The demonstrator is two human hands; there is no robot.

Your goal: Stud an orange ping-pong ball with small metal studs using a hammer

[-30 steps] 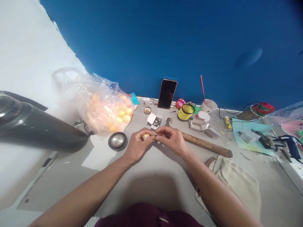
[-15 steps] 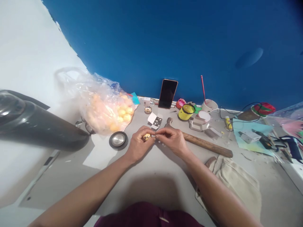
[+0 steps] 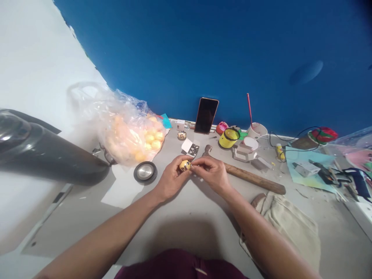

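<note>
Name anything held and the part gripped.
The left hand holds a small round yellow piece with dark spots by its left side; the right hand pinches beside its right edge, anything there too small to tell.

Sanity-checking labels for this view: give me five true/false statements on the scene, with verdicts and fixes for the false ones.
1. The left hand holds a yellow ball. True.
2. The right hand grips the hammer. False: the hammer lies on the table, its handle reaching out past that hand; the fingertips are at the yellow ball.
3. The phone leans upright near the blue wall. True.
4. The red stick stands in the yellow cup. False: it stands in the white cup.
5. The plastic bag is left of both hands. True.
</note>
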